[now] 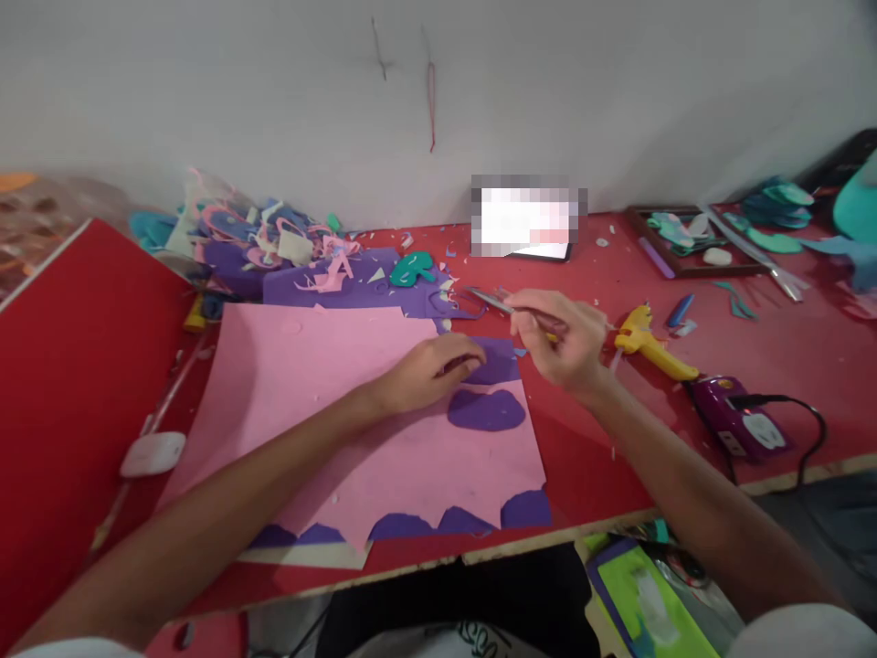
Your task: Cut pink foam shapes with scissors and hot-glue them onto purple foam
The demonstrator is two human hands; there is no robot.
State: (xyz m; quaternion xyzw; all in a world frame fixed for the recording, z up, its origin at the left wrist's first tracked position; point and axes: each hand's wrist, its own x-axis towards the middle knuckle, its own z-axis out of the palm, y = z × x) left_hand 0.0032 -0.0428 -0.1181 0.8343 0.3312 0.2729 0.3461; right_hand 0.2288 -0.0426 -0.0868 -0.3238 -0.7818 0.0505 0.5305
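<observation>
My left hand (442, 366) rests over a large pink foam sheet (301, 366), fingers curled and thumb close to the index finger. Whether anything small is pinched there I cannot make out. Beneath its fingertips lies a purple foam piece (500, 359). A cloud-shaped purple cutout (486, 409) lies flat on the pink sheet just below that hand. My right hand (565, 338) is closed around a slim pointed metal tool (491, 300), raised over the red table with its tip towards the left. The fingers cover its rear part, so its exact kind is unclear.
Foam scraps (274, 242) and a teal cutout (412, 269) lie behind the sheet. A lit screen (524, 224) leans at the wall. On the right are a yellow glue gun (650, 343), a purple power box (744, 420) and a brown tray (685, 271). A red board (82, 366) stands left.
</observation>
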